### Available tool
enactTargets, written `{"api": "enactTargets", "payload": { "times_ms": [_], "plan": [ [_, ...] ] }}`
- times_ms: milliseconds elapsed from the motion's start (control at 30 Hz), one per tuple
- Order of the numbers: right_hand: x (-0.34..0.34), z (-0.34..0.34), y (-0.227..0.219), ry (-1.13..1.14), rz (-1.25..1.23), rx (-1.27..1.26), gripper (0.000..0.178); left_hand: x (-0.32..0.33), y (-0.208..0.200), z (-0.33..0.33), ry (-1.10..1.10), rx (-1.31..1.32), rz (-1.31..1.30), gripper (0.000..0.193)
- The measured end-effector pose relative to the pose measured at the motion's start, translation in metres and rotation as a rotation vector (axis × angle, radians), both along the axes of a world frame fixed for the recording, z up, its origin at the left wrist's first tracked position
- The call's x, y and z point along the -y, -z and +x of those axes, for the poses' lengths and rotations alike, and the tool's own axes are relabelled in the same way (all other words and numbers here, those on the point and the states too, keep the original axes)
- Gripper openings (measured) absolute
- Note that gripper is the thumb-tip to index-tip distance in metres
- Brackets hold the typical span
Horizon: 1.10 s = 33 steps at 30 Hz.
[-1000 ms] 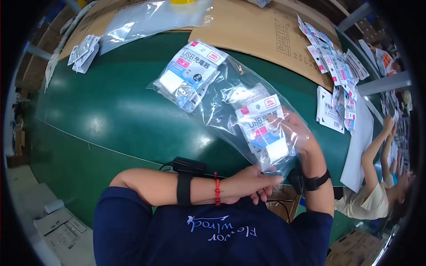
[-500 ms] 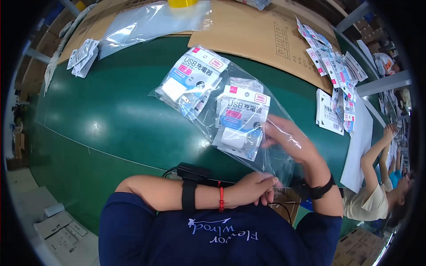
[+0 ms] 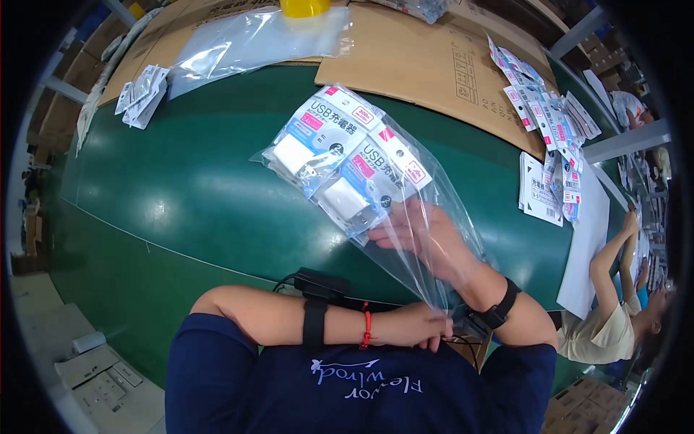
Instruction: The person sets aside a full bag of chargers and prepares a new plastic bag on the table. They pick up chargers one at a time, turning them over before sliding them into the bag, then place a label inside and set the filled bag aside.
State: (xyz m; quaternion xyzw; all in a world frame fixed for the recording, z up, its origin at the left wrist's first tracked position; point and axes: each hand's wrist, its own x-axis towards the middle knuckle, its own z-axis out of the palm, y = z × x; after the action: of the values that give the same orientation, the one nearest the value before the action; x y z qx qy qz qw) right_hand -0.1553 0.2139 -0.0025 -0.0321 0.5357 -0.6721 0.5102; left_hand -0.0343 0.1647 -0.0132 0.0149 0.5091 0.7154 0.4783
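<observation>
Two packs of blister-packed USB chargers lie side by side in a long clear plastic bag (image 3: 441, 210): a left pack (image 3: 314, 141) and a right pack (image 3: 365, 184), white, pink and blue, with white chargers showing. My right hand (image 3: 426, 235) reaches inside the bag, its fingers closed on the lower right edge of the right pack. Close to my body, my left hand (image 3: 416, 325) pinches the bag's mouth edge between thumb and fingers. Film glare partly blurs my right fingertips.
Flattened cardboard (image 3: 412, 65) covers the far side of the green table (image 3: 195, 166). Flat clear bags (image 3: 253, 47) and a yellow tape roll (image 3: 305, 7) lie on it. More charger packs (image 3: 546, 123) are heaped right, small packs (image 3: 142, 98) left. A co-worker (image 3: 603, 311) works at right.
My right hand has pushed left, deeper into the bag. The right pack has shifted up-left, tilted, and now sits against the left pack. My left hand has drawn the bag edge slightly nearer.
</observation>
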Motion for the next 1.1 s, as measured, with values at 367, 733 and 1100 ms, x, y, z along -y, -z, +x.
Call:
{"api": "enactTargets", "payload": {
  "times_ms": [367,733,1100],
  "plan": [
    [-0.049,-0.021,-0.026,-0.34,0.092,-0.416,0.036,0.107,-0.046,-0.059,-0.57,-1.661,-1.04,0.036],
    [-0.081,-0.024,-0.036,-0.247,0.139,-0.384,0.028,0.109,-0.045,-0.063,-0.339,-1.579,-1.303,0.06],
    [-0.139,-0.15,-0.04,-0.009,1.551,-2.262,0.036,0.101,-0.038,-0.064,-0.278,-1.515,-1.305,0.075]
  ]
}}
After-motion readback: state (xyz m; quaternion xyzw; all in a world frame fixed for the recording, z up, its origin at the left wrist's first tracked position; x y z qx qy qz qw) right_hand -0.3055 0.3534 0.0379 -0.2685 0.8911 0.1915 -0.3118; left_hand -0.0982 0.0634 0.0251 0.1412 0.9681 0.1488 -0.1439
